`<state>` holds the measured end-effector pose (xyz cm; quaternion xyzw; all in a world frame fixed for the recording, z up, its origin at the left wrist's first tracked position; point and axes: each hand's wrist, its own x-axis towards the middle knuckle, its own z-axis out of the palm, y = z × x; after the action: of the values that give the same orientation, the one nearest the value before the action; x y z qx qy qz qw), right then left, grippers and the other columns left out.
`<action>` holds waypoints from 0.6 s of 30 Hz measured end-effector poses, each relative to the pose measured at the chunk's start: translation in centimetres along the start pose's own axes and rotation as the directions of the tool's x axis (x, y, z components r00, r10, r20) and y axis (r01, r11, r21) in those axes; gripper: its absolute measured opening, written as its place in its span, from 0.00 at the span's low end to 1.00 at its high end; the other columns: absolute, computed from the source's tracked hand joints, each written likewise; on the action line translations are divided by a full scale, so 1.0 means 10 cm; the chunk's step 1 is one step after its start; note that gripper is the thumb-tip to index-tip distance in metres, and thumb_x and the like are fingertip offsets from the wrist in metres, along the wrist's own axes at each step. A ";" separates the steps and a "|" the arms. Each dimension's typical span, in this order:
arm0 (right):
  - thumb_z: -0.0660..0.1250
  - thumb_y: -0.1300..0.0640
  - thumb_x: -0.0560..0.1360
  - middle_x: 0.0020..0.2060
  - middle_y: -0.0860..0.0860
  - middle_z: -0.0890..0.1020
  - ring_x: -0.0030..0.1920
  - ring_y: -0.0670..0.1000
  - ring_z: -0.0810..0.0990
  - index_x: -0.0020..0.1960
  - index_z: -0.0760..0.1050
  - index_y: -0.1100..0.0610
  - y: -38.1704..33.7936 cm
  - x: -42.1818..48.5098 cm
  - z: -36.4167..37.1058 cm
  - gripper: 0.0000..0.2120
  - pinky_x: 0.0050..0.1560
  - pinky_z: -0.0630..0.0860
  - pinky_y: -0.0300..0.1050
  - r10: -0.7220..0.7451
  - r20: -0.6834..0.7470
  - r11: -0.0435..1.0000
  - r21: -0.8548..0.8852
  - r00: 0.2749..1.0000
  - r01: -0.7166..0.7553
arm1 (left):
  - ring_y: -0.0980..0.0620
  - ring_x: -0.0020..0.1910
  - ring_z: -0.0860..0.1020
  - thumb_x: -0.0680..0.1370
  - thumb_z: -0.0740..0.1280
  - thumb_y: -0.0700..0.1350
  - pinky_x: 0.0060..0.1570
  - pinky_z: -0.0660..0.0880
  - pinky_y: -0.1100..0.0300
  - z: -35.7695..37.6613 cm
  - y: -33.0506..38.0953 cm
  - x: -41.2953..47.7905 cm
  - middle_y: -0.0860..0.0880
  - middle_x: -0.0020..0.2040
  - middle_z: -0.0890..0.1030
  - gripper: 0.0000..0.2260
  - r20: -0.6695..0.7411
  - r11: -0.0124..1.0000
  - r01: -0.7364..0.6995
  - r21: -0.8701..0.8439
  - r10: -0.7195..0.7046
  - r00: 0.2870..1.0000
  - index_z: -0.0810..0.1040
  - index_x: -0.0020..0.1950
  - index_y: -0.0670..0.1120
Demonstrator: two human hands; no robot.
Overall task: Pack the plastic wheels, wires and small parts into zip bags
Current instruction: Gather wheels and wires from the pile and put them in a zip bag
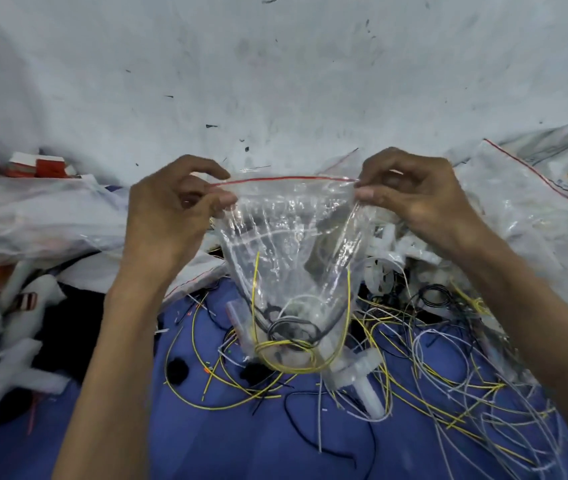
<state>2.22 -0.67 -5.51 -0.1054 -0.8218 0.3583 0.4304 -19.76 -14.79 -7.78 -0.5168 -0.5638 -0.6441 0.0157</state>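
Both hands hold one clear zip bag (pixel 293 244) up by its top corners, above a blue cloth (pixel 206 438). The left hand (pixel 171 220) pinches the left corner of the mouth between thumb and curled fingers. The right hand (pixel 421 199) pinches the right corner the same way, so the red seal strip (pixel 286 179) stretches taut between them, the hands apart by the bag's width. The bag hangs down and narrows. In its bottom lie a looped yellow wire (pixel 296 368) and a coil of black wire (pixel 291 327), with something pale and round among them that may be a plastic wheel, though glare on the film blurs it. Just below the bag's lower end, a white plastic part (pixel 362 379) lies on the cloth. To the right spreads a tangle of loose wires (pixel 448 368), yellow, grey and black. Behind it, partly hidden by the bag and the right wrist, is a heap of white plastic wheels (pixel 388 261). More zip bags (pixel 525 202) with red strips lie at far right. On the left are a large crumpled plastic sheet (pixel 33 209), white foam pieces (pixel 22 344) and, farther back, red-and-white boxes (pixel 43 166). Two small black round pieces (pixel 177 370) sit on the cloth beside the left forearm.
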 end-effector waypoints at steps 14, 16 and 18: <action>0.71 0.61 0.68 0.37 0.52 0.84 0.37 0.47 0.84 0.37 0.79 0.58 0.26 -0.04 0.09 0.02 0.39 0.78 0.34 0.384 -0.070 0.920 0.112 0.921 -0.375 | 0.64 0.28 0.75 0.68 0.74 0.34 0.32 0.71 0.73 0.00 -0.25 0.01 0.57 0.30 0.79 0.12 0.001 0.983 0.181 0.013 -0.181 0.984 0.77 0.35 0.50; 0.71 0.64 0.69 0.38 0.53 0.83 0.36 0.48 0.83 0.36 0.78 0.59 0.23 -0.02 0.11 0.04 0.38 0.79 0.35 0.369 -0.121 0.926 0.136 0.922 -0.352 | 0.65 0.28 0.74 0.68 0.74 0.33 0.32 0.71 0.72 0.05 -0.22 -0.01 0.55 0.32 0.79 0.13 -0.035 0.985 0.168 0.028 -0.167 0.985 0.77 0.35 0.51; 0.70 0.63 0.70 0.35 0.50 0.83 0.37 0.48 0.83 0.37 0.79 0.59 0.21 -0.01 0.12 0.04 0.39 0.79 0.36 0.375 -0.082 0.922 0.130 0.923 -0.364 | 0.65 0.30 0.75 0.69 0.74 0.35 0.34 0.72 0.70 0.04 -0.22 -0.01 0.54 0.34 0.80 0.12 -0.020 0.985 0.170 0.034 -0.170 0.985 0.78 0.38 0.52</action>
<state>1.09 0.17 -7.46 -0.2529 -0.7419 0.4726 0.4029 -20.80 -13.77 -9.48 -0.4609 -0.6171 -0.6373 -0.0253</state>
